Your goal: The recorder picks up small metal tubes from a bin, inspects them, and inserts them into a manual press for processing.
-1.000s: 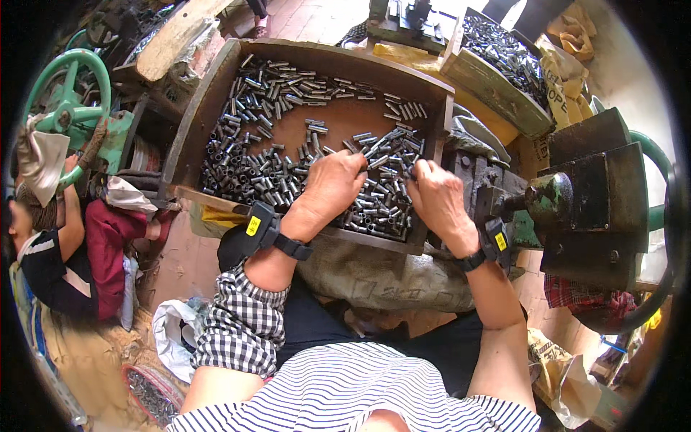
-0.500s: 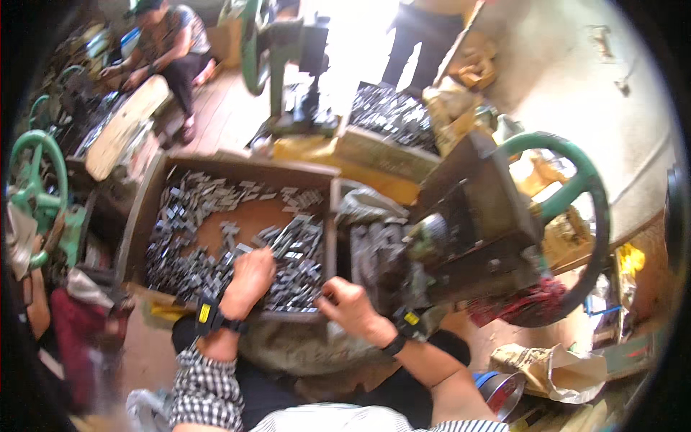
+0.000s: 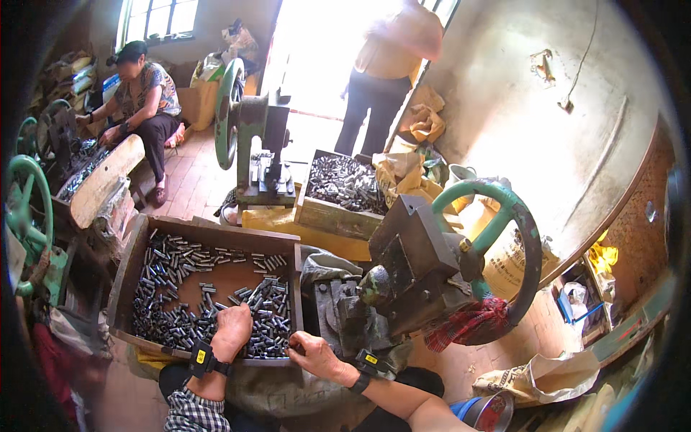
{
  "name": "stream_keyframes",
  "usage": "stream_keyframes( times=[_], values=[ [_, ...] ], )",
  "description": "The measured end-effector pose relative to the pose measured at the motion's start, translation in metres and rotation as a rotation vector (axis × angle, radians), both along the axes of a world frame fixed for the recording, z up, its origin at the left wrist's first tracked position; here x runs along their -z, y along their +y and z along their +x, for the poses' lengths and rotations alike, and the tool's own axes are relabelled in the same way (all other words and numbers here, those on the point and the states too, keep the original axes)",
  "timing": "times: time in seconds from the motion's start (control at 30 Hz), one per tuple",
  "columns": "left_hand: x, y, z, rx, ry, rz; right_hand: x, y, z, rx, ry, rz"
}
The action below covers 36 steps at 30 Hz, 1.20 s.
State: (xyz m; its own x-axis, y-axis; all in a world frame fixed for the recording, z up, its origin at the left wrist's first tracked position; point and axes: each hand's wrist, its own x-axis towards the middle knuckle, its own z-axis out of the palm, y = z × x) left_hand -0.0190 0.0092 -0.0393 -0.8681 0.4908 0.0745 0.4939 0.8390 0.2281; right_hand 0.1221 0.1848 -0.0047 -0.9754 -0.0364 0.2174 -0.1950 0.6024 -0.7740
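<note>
Metal tubes lie around the left hand — and just left of the right hand; both hands curl — any grip, I cannot tell.

Over the brown rectangular wooden tray, your bare left hand hides its fingertips; at the tray's near right corner, whether your bare right hand holds anything is unclear. Beyond it, the top edge crops a standing, dark-trousered person.
</note>
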Motion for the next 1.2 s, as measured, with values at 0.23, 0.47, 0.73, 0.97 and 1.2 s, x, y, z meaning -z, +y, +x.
stream_keyframes(
  times=[0.23, 0.47, 0.73, 0.97, 1.2],
  values=[
    [-0.02, 0.001, 0.006, 0.023, -0.001, 0.141, -0.009, 0.001, 0.004, -0.011, 0.057, 0.102],
    [-0.023, 0.011, 0.008, 0.052, -0.472, 0.741, -0.005, 0.002, -0.001, 0.016, 0.088, -0.089],
    [-0.018, 0.021, 0.029, 0.045, -1.276, 1.327, -0.001, 0.008, -0.005, 0.062, -0.301, -0.562],
    [-0.019, 0.023, 0.04, 0.083, -1.348, 1.328, -0.003, 0.003, -0.003, 0.061, -0.352, -0.684],
    [-0.009, 0.025, 0.038, 0.062, -1.336, 1.325, -0.007, 0.007, -0.005, 0.086, -0.34, -0.778]
  ],
)
